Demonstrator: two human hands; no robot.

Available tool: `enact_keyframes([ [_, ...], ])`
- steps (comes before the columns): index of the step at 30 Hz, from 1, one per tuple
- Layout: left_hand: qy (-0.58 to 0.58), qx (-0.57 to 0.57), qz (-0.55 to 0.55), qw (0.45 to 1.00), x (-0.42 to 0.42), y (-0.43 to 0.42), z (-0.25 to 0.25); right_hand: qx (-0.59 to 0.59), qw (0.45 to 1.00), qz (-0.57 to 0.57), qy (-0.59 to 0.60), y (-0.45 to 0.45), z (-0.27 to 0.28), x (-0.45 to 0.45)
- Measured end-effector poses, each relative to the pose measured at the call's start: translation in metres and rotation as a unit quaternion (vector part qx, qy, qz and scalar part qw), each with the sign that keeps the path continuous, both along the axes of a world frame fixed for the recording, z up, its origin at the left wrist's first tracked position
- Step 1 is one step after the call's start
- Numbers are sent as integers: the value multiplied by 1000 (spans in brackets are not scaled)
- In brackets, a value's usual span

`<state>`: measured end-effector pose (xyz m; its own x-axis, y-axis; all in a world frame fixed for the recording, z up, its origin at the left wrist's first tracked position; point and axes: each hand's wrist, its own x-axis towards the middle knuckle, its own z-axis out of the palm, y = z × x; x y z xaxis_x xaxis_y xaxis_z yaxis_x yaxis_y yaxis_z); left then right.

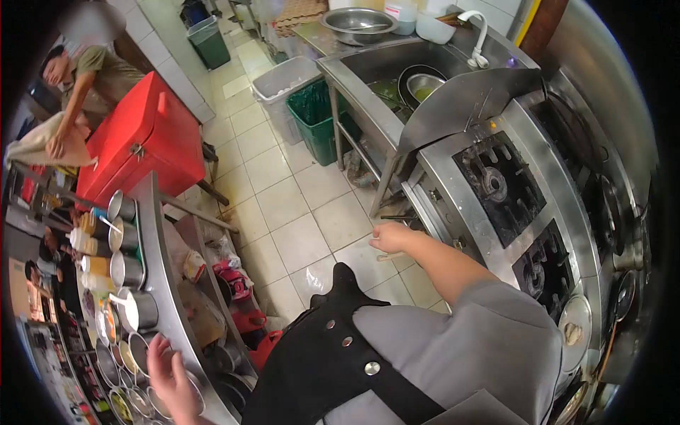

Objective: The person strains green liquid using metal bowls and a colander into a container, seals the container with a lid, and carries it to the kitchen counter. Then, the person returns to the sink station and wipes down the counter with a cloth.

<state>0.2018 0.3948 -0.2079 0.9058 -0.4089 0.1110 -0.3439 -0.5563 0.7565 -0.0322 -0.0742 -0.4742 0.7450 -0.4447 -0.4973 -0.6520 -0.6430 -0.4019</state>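
My left hand (172, 375) is at the lower left with its fingers stretched out, beside the metal pots on the counter. Nothing shows in its grip. Nearest to it are a metal pot (139, 309) with a light-coloured handle sticking out and several round metal containers with food in them. My right hand (392, 237) is over the tiled floor, in front of the stove, with its fingers curled closed. A short pale strip (389, 256) shows just below that hand; whether it is held I cannot tell.
At right is a steel stove (459, 205) with black burner grates (499, 180). Beyond it stand a sink (354, 67) holding pans, a green bin (312, 126) and a grey bin (287, 76). A person (95, 78) leans by a red cooler (152, 145) at left.
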Motion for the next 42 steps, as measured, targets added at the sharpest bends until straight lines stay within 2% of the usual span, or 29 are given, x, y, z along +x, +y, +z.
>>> enact_keyframes([
  [4, 42, 101, -80, 991, 35, -85, -23, 25, 996, -86, 5, -5, -10, -33],
  [9, -20, 140, -148, 979, 131, -134, -98, 33, 987, -142, 67, -11, 7, -51],
  [10, -30, 137, -154, 978, 143, -155, -98, 39, 985, -157, 61, -13, 5, -52],
  [11, 27, 177, -137, 974, 149, -176, -96, 44, 983, -173, 53, -17, 1, -53],
  [12, 24, 200, -161, 966, 164, -192, -105, 48, 980, -187, 45, -21, -2, -51],
  [17, 16, 293, -237, 926, 256, -235, -188, -21, 966, -257, 33, -31, -1, 8],
  [19, 29, 294, -273, 915, 282, -248, -193, -42, 953, -298, -29, -37, 17, 53],
  [20, 38, 311, -267, 911, 292, -253, -189, -68, 956, -273, -88, -40, 30, 78],
  [22, 30, 289, -269, 918, 322, -255, -208, -81, 956, -219, -178, -62, 21, 108],
  [24, 49, 290, -238, 926, 341, -262, -200, -30, 953, -244, -178, -75, 32, 149],
  [25, 59, 287, -225, 929, 347, -263, -190, -50, 965, -219, -135, -90, 19, 155],
  [27, 60, 250, -192, 947, 345, -256, -176, -86, 971, -102, -200, -133, -39, 153],
  [29, 87, 241, -154, 954, 335, -238, -165, 126, 961, -140, -200, -187, -92, 158],
  [31, 114, 239, -107, 958, 314, -204, -164, 194, 968, -84, -132, -215, -94, 205],
  [33, 140, 246, -56, 958, 283, -170, -168, 107, 991, 64, -39, -219, -68, 258],
  [34, 145, 243, -25, 959, 263, -150, -177, 82, 992, 97, -23, -216, -63, 281],
  [37, 172, 241, 95, 950, 188, -99, -186, 90, 986, 126, -54, -172, -27, 337],
  [38, 175, 228, 132, 949, 158, -84, -187, 178, 976, 100, -71, -153, -15, 350],
  [39, 201, 228, 171, 937, 126, -73, -185, 127, 977, 153, -78, -153, -29, 365],
  [41, 249, 232, 243, 908, 64, -57, -176, 122, 966, 213, -84, -144, -49, 389],
  [42, 256, 236, 265, 899, 37, -51, -176, 146, 970, 190, -32, -116, -19, 393],
])
